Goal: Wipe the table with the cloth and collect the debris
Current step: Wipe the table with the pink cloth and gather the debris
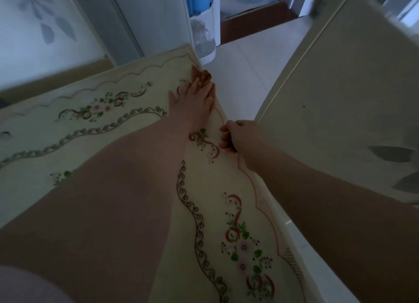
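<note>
The table [127, 130] has a cream cover printed with flowers and scrolls. A small brown-orange cloth [204, 77] lies at its far right corner. My left hand [192, 96] reaches out over the table and presses on the cloth with straight fingers, hiding most of it. At the table's right edge, nearer to me, my right hand [235, 135] has its fingers curled inward against the rim. Whether it holds anything is hidden. No loose debris is visible in this dim light.
A pale chair or cushioned panel [340, 94] stands close on the right, leaving a narrow strip of white tiled floor [240, 71] beside the table. Past the far corner stands a white shelf unit [201, 26] with blue items and glassware.
</note>
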A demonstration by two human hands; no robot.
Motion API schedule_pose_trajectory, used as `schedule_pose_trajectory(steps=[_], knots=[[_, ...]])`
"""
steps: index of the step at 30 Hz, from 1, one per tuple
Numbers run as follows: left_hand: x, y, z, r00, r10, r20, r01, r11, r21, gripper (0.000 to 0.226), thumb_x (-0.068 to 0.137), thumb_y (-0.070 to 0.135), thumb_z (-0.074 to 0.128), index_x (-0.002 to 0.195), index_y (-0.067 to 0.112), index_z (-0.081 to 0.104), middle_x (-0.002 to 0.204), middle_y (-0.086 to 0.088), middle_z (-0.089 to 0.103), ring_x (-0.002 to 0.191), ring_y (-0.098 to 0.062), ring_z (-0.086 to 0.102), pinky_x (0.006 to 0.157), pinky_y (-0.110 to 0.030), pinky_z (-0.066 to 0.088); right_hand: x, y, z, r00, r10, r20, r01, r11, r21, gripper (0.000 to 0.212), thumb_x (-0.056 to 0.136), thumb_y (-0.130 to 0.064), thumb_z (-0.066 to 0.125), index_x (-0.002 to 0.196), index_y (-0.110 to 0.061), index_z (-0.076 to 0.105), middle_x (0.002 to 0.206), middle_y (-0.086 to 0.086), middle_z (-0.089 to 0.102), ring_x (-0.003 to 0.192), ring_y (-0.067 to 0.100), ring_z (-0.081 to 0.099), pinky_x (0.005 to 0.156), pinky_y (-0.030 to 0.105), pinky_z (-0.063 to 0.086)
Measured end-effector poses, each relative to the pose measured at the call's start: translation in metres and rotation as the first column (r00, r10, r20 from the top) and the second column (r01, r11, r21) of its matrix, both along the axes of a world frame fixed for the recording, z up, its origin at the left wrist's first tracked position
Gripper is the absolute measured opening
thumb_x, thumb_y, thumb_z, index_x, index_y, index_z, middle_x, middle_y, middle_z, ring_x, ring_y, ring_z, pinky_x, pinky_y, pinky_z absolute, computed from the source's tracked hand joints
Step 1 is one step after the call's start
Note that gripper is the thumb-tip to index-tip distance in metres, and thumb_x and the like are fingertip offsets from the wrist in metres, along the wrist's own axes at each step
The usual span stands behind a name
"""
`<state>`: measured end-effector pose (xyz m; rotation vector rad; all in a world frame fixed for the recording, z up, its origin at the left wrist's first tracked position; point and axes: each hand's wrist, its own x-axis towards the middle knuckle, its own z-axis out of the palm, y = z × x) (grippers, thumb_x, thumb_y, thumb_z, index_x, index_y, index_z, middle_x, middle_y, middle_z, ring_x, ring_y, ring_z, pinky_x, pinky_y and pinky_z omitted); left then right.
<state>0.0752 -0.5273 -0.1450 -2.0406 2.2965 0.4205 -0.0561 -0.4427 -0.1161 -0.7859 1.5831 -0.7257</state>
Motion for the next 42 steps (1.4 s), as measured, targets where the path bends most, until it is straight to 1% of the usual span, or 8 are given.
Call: schedule_pose_trajectory(steps=[6,10,14,17,22,31,36,42], knots=[[0.014,-0.046,-0.005,0.996,0.076,-0.04,-0.075,0.997,0.017,0.054,0.1,0.041,0.015,0.151,0.032,0.0,0.161,0.006,-0.007,0.149,-0.024,-0.001,0.112,-0.063,-0.003,0.038,-0.013,-0.004,1.0,-0.018,0.013,0.018,1.0,0.026,0.028,0.095,-0.02,0.047,0.074,-0.016,0.065,0.064,0.002,0.065,0.053,0.013,0.062,0.051,0.023,0.048],[0.017,-0.051,-0.007,0.98,0.174,-0.095,-0.176,0.984,-0.013,0.056,0.099,0.042,0.016,0.152,0.032,0.0,0.162,0.005,-0.006,0.149,-0.023,0.0,0.112,-0.062,-0.005,0.062,-0.018,0.003,0.998,-0.03,0.049,0.027,0.998,0.052,0.025,0.096,-0.019,0.046,0.083,-0.011,0.066,0.064,0.003,0.064,0.052,0.014,0.061,0.049,0.02,0.052],[0.093,-0.061,-0.006,0.938,0.34,-0.072,-0.341,0.94,0.0,0.058,0.096,0.041,0.015,0.152,0.029,0.002,0.162,0.002,-0.003,0.148,-0.026,0.005,0.111,-0.067,-0.003,0.082,-0.023,0.005,0.996,0.014,0.083,-0.016,1.0,0.024,0.021,0.094,-0.017,0.048,0.084,-0.01,0.065,0.067,0.004,0.062,0.049,0.014,0.06,0.045,0.02,0.05],[0.137,-0.039,-0.003,0.933,0.359,-0.007,-0.358,0.929,-0.095,0.056,0.098,0.037,0.02,0.151,0.022,0.009,0.161,-0.006,0.005,0.147,-0.032,0.01,0.111,-0.068,0.007,0.087,-0.022,0.002,1.0,0.005,0.013,-0.005,1.0,0.005,0.023,0.094,-0.018,0.049,0.079,-0.012,0.065,0.064,0.003,0.063,0.049,0.013,0.06,0.049,0.022,0.05],[0.151,-0.007,0.001,0.872,0.489,0.028,-0.487,0.872,-0.043,0.054,0.099,0.038,0.017,0.151,0.027,0.01,0.161,-0.005,0.008,0.148,-0.026,0.007,0.116,-0.059,0.002,0.09,-0.015,-0.004,0.998,0.014,-0.064,-0.014,1.0,-0.001,0.025,0.095,-0.02,0.047,0.079,-0.012,0.064,0.066,0.003,0.064,0.05,0.014,0.06,0.053,0.024,0.051],[0.187,0.078,0.004,0.728,0.681,0.077,-0.685,0.727,0.043,0.055,0.1,0.036,0.019,0.152,0.029,0.004,0.162,0.0,-0.001,0.149,-0.022,-0.002,0.117,-0.054,-0.001,0.078,0.017,0.004,0.998,0.056,-0.041,-0.053,0.997,0.063,0.026,0.096,-0.023,0.047,0.083,-0.011,0.066,0.065,0.002,0.062,0.051,0.012,0.058,0.042,0.019,0.044],[0.165,0.139,0.007,0.669,0.731,0.138,-0.743,0.666,0.074,0.055,0.101,0.038,0.017,0.153,0.026,0.001,0.162,-0.001,-0.005,0.149,-0.022,-0.002,0.119,-0.05,0.003,0.067,0.045,0.017,0.988,0.123,0.09,-0.137,0.976,0.17,0.023,0.096,-0.016,0.045,0.086,-0.006,0.064,0.067,0.005,0.06,0.055,0.014,0.057,0.039,0.018,0.043],[0.098,0.213,0.013,0.743,0.662,0.094,-0.669,0.735,0.111,0.059,0.098,0.04,0.023,0.152,0.025,0.002,0.162,-0.005,-0.008,0.149,-0.023,-0.006,0.12,-0.047,0.005,0.04,0.083,0.026,0.889,-0.039,0.456,-0.146,0.92,0.364,0.034,0.102,-0.02,0.035,0.085,-0.001,0.058,0.078,0.013,0.06,0.07,0.021,0.06,0.049,0.024,0.052]])
